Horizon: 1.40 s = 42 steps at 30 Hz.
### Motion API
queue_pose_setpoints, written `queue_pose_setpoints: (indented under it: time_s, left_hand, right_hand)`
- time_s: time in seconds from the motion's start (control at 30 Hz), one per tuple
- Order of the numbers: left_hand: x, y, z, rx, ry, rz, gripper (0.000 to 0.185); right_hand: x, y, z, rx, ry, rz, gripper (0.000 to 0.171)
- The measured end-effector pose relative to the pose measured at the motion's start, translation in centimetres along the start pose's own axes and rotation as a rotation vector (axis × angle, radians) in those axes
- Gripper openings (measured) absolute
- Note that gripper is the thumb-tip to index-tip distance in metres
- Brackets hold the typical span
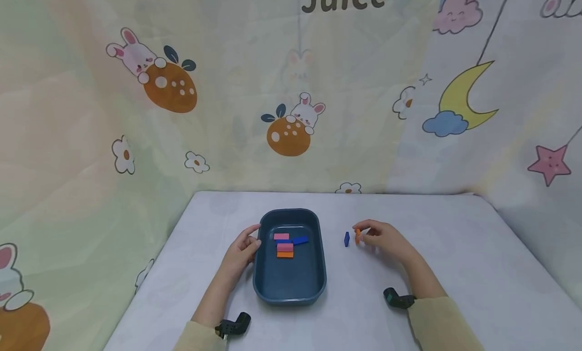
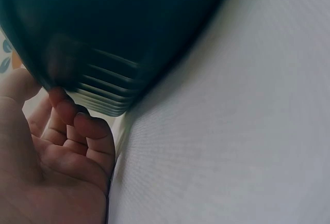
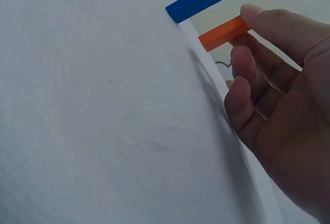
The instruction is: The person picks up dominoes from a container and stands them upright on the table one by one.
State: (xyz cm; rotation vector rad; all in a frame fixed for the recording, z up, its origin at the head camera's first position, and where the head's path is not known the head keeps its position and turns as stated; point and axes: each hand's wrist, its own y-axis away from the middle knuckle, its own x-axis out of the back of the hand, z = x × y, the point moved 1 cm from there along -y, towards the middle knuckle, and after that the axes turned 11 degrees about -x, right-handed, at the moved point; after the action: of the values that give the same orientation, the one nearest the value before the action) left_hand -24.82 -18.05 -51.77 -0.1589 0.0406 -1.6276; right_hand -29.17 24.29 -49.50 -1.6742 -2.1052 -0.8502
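Note:
A dark blue-green tray (image 1: 291,290) stands on the table with several small pink, blue and orange blocks inside, among them a pink block (image 1: 285,247). At its left side my left hand (image 1: 241,250) holds the rim; the left wrist view shows curled fingers (image 2: 93,127) against the ribbed outer wall. To the right of the tray, my right hand (image 1: 386,240) pinches an orange block (image 3: 223,33) between thumb and fingertips, one end of it close over the table. A blue block (image 3: 198,1) stands upright just left of the orange one in the head view.
The table (image 1: 364,310) has a white covering. Behind it hangs a printed cloth backdrop (image 1: 236,88) with rabbits, a moon and flowers. Each wrist wears a dark strapped camera, such as the right wrist camera (image 1: 399,298).

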Motion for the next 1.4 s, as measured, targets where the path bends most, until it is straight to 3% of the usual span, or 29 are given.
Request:
queue_pose_setpoints:
  time_s: [0.53,0.83,1.0,1.13,1.4]
  left_hand:
    - [0.2,0.2,0.2,0.006,-0.037,0.016,0.047]
    - [0.0,0.1,0.2,0.011,-0.027,-0.004,0.044]
    - [0.0,-0.1,0.2,0.002,-0.024,0.008,0.043]
    - [0.0,0.0,0.2,0.007,-0.024,0.007,0.043]
    - [0.0,-0.1,0.1,0.000,-0.023,0.009,0.042]
  right_hand:
    - [-1.0,-0.9,1.1,-0.030,0.015,0.007,0.028]
    - [0.6,-0.2,-0.1,-0.076,0.029,-0.026,0.048]
    - [1.1,-0.2,-2.3,0.010,0.022,-0.021,0.058]
    - [0.5,-0.6,-5.5,0.064,0.045,-0.046,0.058]
    - [-3.8,-2.7,-12.9,0.172,0.045,-0.211,0.038]
